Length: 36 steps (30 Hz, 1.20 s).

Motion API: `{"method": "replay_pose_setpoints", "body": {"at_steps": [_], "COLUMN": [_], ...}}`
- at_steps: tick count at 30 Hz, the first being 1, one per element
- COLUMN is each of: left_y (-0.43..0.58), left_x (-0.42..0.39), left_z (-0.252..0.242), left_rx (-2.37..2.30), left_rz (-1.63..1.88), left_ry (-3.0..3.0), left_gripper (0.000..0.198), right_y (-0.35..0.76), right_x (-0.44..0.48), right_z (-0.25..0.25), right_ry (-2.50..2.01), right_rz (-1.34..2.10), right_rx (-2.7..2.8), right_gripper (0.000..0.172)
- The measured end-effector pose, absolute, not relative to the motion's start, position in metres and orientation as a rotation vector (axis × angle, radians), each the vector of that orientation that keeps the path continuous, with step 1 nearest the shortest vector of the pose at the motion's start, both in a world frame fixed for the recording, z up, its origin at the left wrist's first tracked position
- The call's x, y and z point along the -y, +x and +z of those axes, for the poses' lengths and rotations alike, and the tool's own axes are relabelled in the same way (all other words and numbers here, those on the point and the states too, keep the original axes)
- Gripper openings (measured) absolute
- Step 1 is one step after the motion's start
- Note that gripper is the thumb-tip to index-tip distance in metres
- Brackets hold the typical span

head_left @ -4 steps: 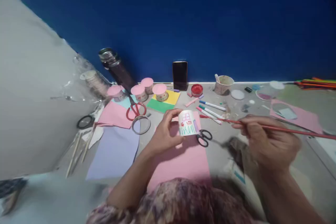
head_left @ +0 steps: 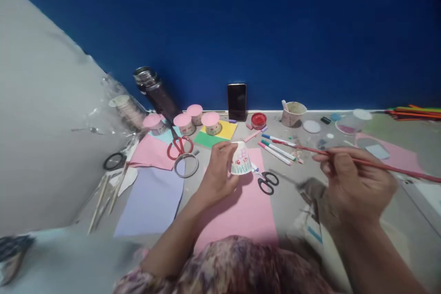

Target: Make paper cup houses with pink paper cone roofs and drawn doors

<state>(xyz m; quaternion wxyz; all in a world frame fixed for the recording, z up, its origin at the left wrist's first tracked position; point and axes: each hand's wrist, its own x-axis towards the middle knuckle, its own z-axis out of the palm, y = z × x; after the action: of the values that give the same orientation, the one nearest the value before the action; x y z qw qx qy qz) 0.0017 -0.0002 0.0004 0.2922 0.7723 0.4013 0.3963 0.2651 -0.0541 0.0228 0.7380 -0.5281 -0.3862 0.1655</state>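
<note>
In the head view, the left hand (head_left: 218, 172) has its grip closed round the little painted cup (head_left: 241, 160) over the pink paper (head_left: 241, 211), the right hand (head_left: 358, 188) pinches the red brush (head_left: 303, 148), and a wobble could smear the drawing.

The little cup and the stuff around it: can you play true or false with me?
1. The left hand holds a small paper cup with drawings on it. True.
2. The right hand is empty. False: it grips a long red stick.
3. The black scissors lie at the right edge of the pink paper. True.
4. The phone lies flat on the pink paper. False: it stands upright against the blue wall.
</note>
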Motion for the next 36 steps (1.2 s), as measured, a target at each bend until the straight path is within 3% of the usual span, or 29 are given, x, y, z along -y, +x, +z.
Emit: {"method": "replay_pose_setpoints", "body": {"at_steps": [5,9,16,21,27,31,36], "left_y": [-0.004,-0.010,-0.011,-0.009,-0.006,-0.005,-0.003], "left_x": [0.001,0.003,0.003,0.000,-0.005,-0.009,-0.013], "left_z": [-0.004,-0.003,-0.023,-0.039,-0.049,-0.054,-0.059], "left_rx": [-1.213,-1.342,-1.256,-1.361,-1.398,-1.344,-1.276], "left_rz": [1.145,1.235,1.304,1.343,1.409,1.494,1.494], "left_ry": [1.929,2.038,1.753,1.942,2.056,2.175,2.052], "left_gripper": [0.083,0.070,0.066,0.067,0.064,0.064,0.071], "right_y": [0.272,0.272,0.272,0.278,0.274,0.270,0.270], "right_x": [0.040,0.039,0.041,0.039,0.033,0.030,0.028], "right_z": [0.014,0.005,-0.015,-0.021,-0.019,-0.016,-0.016], "right_ry": [-1.135,-1.252,-1.345,-1.281,-1.320,-1.345,-1.386], "right_rz": [0.418,0.395,0.331,0.254,0.178,0.170,0.188], "right_rx": [0.775,0.858,1.125,1.304,1.382,1.372,1.378], "right_gripper": [0.019,0.021,0.019,0.015,0.024,0.021,0.024]}}
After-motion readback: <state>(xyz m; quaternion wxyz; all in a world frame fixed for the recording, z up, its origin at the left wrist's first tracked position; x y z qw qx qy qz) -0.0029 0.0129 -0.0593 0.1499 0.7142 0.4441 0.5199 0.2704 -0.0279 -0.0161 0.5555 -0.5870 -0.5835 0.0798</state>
